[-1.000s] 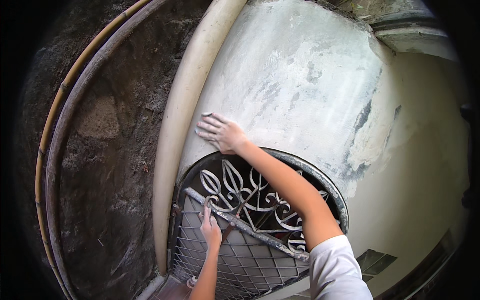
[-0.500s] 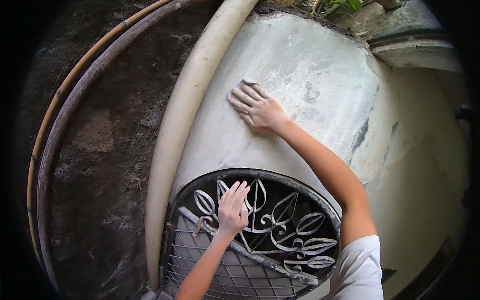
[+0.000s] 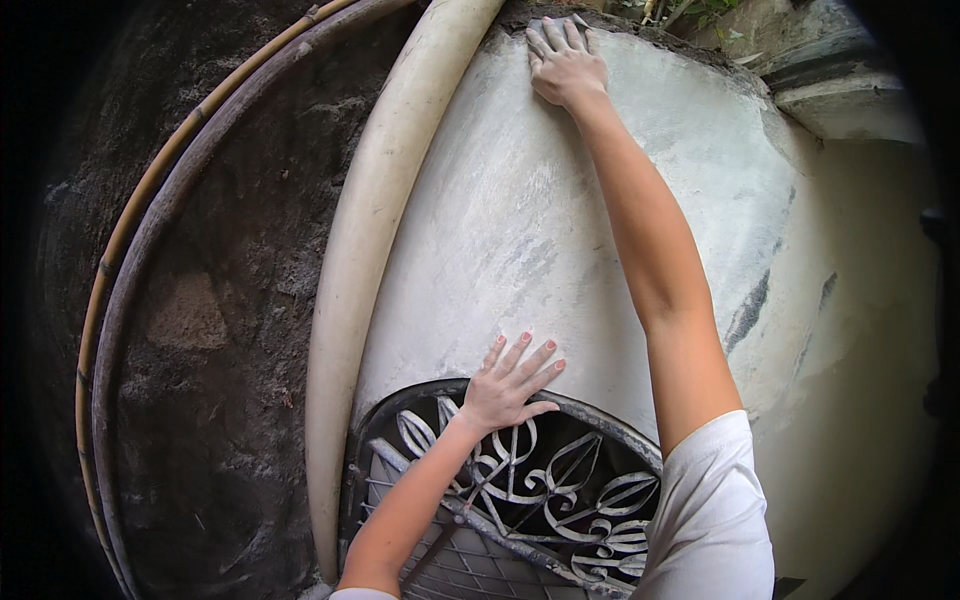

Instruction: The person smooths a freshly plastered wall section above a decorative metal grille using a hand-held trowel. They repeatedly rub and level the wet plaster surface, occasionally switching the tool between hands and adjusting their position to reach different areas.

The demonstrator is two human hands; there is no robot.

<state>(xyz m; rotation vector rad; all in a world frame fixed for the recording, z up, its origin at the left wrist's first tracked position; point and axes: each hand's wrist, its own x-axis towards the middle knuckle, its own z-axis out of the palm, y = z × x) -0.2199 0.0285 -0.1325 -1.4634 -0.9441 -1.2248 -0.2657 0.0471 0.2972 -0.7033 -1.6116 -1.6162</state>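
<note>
My right hand is stretched far up to the top edge of the white plastered wall, palm down. Beneath its fingers is a grey piece of sandpaper, mostly covered by the hand and pressed against the wall. Lower down, my left hand has its fingers spread, with the fingertips over the wall just above the arched window frame. It holds nothing. Both hands look dusted with white.
White scrolled metalwork fills the arched opening, with a diagonal bar and mesh below. A thick pale pipe runs up the wall's left side. Further left are a bamboo pole and dark rough wall. A ledge juts out at upper right.
My right hand has slid up the wall with the sandpaper to its top edge. My left hand has risen from in front of the metalwork, its fingers now spread above the frame.
</note>
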